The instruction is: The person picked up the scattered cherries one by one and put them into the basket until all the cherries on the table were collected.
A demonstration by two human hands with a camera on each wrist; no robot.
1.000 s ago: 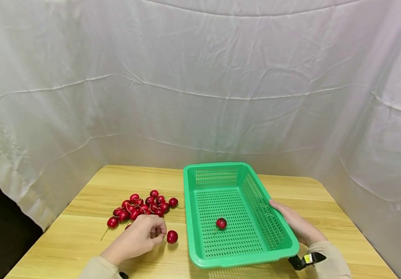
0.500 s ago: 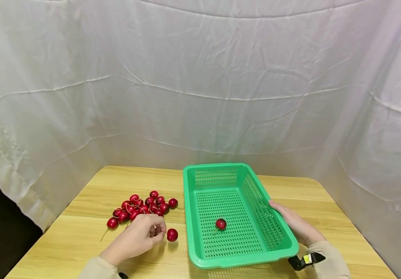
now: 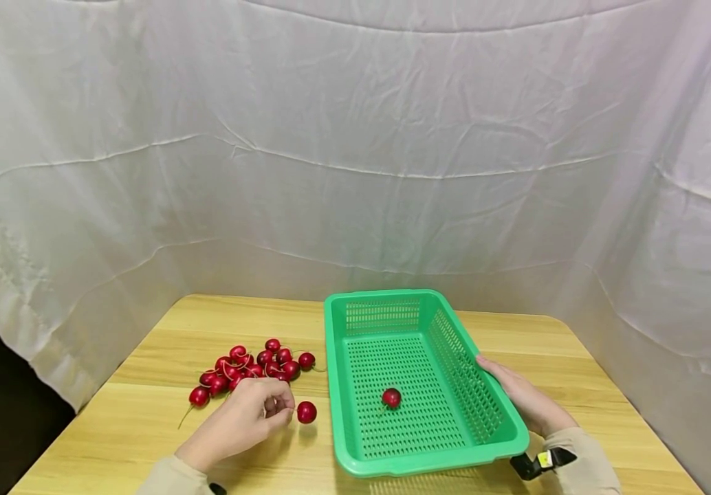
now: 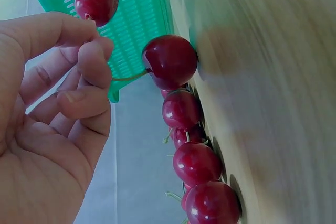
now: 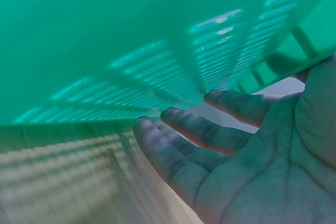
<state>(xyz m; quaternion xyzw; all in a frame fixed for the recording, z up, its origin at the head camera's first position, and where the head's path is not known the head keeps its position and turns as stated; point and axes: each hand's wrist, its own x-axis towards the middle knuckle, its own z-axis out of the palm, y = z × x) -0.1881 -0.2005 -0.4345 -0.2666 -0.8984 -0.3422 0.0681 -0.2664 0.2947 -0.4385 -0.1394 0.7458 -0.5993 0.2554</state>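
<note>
My left hand [image 3: 247,419] pinches a cherry [image 4: 96,1] by its stem between thumb and index finger. In the head view this cherry hangs just right of the fingertips, its shadow on the table below. A pile of red cherries [image 3: 232,371] with thin stems lies beyond that hand, partly covered by it. To the right, my right hand [image 3: 529,399] holds the side of a green plastic basket [image 3: 338,412], the thumb side at the rim and the other fingers [image 5: 173,150] stretched under it along the outer slotted wall. A single cherry [image 3: 391,397] sits on the basket floor.
The light wooden table [image 3: 114,440] carries everything. Pale grey curtains [image 3: 355,172] hang behind and at both sides. Close to the left hand in its wrist view, another cherry [image 4: 169,62] rests on the table, its stem pointing towards the fingers.
The pinched cherry has risen slightly off the table, and its shadow now shows apart beneath it. The left hand has barely shifted; the right hand and basket stay put.
</note>
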